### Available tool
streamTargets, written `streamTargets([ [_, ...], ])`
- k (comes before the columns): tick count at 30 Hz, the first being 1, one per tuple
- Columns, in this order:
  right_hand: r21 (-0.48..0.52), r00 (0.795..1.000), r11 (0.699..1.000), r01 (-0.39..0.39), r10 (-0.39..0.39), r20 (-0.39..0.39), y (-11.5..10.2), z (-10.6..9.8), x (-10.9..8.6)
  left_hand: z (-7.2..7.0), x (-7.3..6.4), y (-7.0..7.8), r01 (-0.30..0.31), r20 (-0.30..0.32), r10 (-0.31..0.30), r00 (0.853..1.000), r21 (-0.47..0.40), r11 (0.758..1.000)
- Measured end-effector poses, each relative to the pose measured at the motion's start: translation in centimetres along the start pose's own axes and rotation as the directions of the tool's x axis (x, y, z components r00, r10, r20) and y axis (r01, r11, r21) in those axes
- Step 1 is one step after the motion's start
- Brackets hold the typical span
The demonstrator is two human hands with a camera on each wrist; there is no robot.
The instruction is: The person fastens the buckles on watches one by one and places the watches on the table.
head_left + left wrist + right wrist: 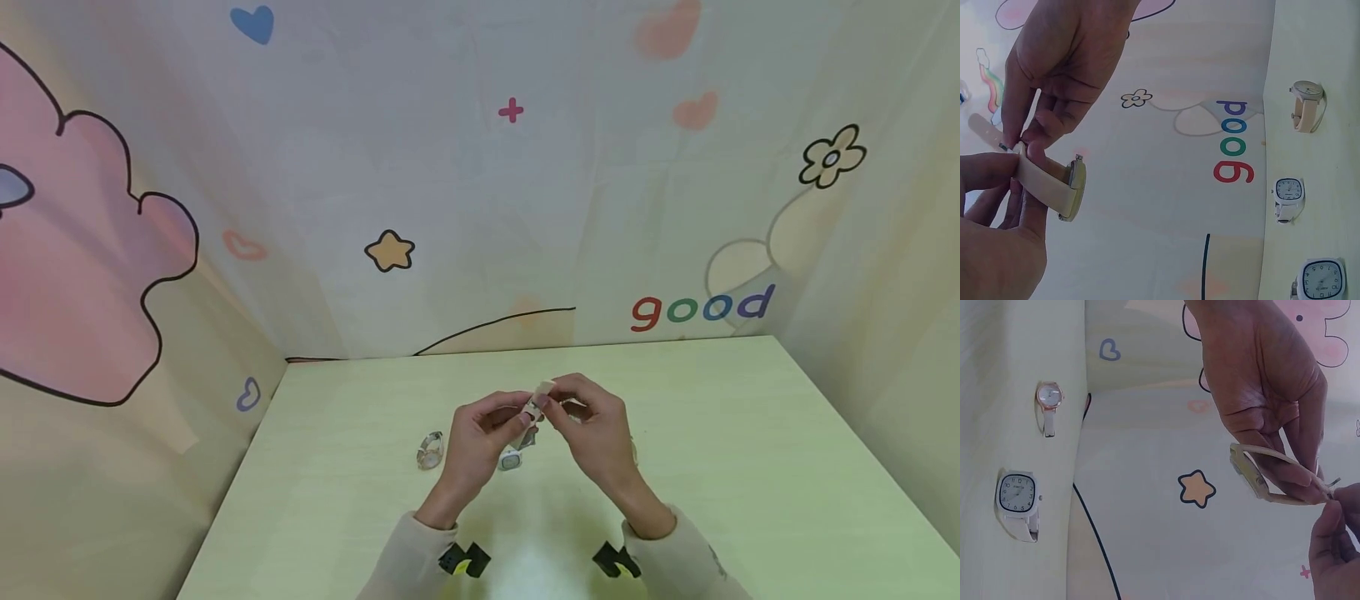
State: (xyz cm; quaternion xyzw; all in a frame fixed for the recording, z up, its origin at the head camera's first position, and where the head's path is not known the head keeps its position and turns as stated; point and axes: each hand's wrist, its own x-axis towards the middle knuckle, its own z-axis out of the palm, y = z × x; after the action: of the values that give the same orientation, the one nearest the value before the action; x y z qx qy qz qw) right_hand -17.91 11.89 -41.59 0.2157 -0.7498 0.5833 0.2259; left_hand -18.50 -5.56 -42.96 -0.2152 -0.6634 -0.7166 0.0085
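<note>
Both hands hold a wristwatch with a pale strap (1047, 187), raised above the table, its case (1074, 189) seen edge-on in the left wrist view. My left hand (476, 435) grips the strap near the buckle, with fingers inside the strap's loop in the right wrist view. My right hand (600, 427) pinches the strap at the buckle, where its free end (545, 387) sticks up. The strap's two ends meet between the fingertips, which partly cover the buckle. The dial face is turned out of sight.
Several watches stand on the pale table (337, 500): a round-faced one (431, 450) at left, a white square-faced one (511, 459) below the hands, another square one (1288, 189) and a pinkish one (1307, 103) farther right. A printed curtain (450, 167) hangs behind.
</note>
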Motion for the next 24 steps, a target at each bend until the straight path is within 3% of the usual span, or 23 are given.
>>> streamTargets([
  [9,-0.024,1.0,1.0,0.017,-0.017,0.005,-0.27,-0.04,0.15,0.39,0.02,0.19,-0.029,-0.029,0.029,0.999,0.007,1.0],
  [15,-0.042,0.999,0.999,-0.015,0.016,0.028,-0.45,-0.04,0.16,0.49,-0.03,0.23,-0.021,-0.055,0.023,0.998,0.028,0.999],
  [24,0.075,0.999,0.997,-0.026,0.024,0.034,-0.37,0.2,0.23,0.65,-0.02,0.02,-0.014,-0.054,0.016,0.998,0.041,0.999],
])
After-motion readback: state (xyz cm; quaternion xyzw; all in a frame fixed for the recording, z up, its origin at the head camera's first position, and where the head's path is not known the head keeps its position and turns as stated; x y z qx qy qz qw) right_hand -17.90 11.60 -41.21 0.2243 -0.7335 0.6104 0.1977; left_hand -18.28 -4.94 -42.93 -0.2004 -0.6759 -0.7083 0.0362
